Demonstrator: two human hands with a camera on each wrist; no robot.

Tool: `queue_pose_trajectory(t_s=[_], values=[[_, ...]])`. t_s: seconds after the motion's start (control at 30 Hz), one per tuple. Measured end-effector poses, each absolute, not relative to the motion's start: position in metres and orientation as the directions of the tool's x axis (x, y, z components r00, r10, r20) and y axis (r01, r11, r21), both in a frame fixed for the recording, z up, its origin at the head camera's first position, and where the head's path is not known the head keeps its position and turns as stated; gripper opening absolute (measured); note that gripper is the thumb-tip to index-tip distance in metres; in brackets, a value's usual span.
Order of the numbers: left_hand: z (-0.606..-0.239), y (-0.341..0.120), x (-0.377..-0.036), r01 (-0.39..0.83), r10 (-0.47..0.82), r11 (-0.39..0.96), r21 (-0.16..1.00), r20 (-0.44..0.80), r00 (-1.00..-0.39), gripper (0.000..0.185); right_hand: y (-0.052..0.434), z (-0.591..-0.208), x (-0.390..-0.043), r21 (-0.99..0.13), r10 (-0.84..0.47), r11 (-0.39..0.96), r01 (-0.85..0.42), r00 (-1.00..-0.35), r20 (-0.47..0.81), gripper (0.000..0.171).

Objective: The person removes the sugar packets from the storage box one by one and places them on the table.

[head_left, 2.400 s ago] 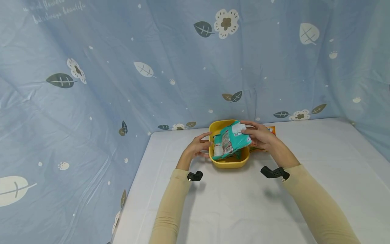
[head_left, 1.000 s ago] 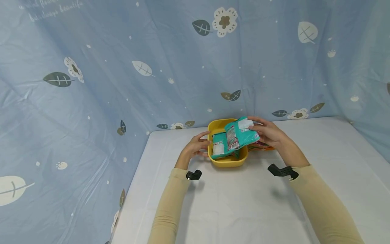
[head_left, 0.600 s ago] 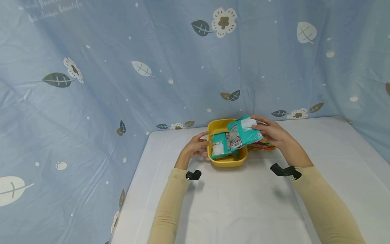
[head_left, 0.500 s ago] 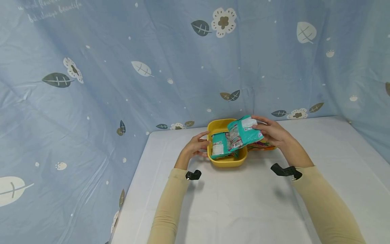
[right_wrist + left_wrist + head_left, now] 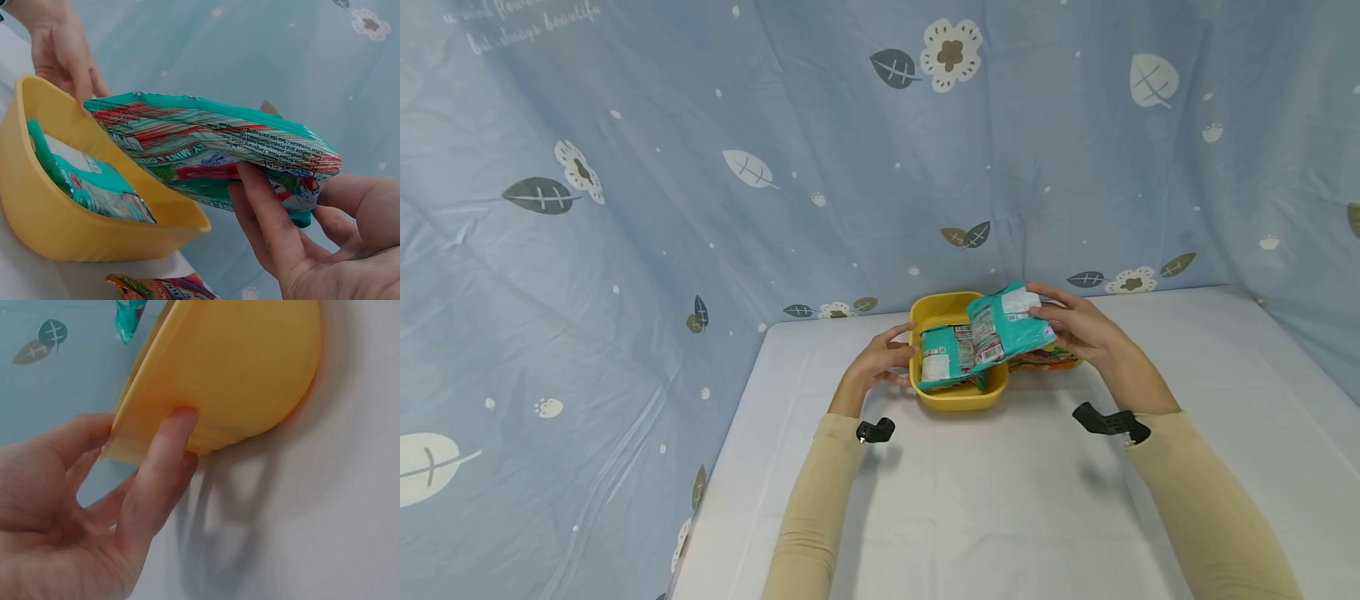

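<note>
My right hand (image 5: 1075, 323) holds a teal packet (image 5: 1011, 321) with white, red and printed panels, tilted above the right side of a yellow bin (image 5: 966, 402). In the right wrist view its fingers and thumb pinch the end of the packet from both sides. Another teal packet (image 5: 94, 178) lies inside the bin. At the bin's left side, my left hand (image 5: 883, 357) holds the rim and outer wall. The left wrist view shows one finger pressing the outside of the wall, while other fingertips are hidden behind the rim.
A colourful orange-and-red packet (image 5: 1043, 360) lies on the white table (image 5: 985, 500), right of the bin and partly under the right hand. A blue patterned curtain (image 5: 850, 125) hangs close behind the bin and along the left.
My right hand has moved right with the teal packet, uncovering more of the packet inside the bin. My left hand stays at the bin's left side.
</note>
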State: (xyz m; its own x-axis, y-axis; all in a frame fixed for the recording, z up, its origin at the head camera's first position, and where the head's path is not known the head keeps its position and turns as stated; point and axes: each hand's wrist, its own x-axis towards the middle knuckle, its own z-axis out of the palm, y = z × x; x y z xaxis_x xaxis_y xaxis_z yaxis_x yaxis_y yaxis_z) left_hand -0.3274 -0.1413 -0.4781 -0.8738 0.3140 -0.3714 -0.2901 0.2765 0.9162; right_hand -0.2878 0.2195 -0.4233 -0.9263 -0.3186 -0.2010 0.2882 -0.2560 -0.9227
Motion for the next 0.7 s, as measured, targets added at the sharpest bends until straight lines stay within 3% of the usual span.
queue_pose_trajectory(t_s=[0.7], values=[[-0.476, -0.141, -0.327, -0.3, 0.317, 0.28, 0.912, -0.383, -0.868, 0.062, 0.239, -0.425, -0.282, -0.932, -0.299, -0.258, 0.254, -0.939, -0.173, 0.056]])
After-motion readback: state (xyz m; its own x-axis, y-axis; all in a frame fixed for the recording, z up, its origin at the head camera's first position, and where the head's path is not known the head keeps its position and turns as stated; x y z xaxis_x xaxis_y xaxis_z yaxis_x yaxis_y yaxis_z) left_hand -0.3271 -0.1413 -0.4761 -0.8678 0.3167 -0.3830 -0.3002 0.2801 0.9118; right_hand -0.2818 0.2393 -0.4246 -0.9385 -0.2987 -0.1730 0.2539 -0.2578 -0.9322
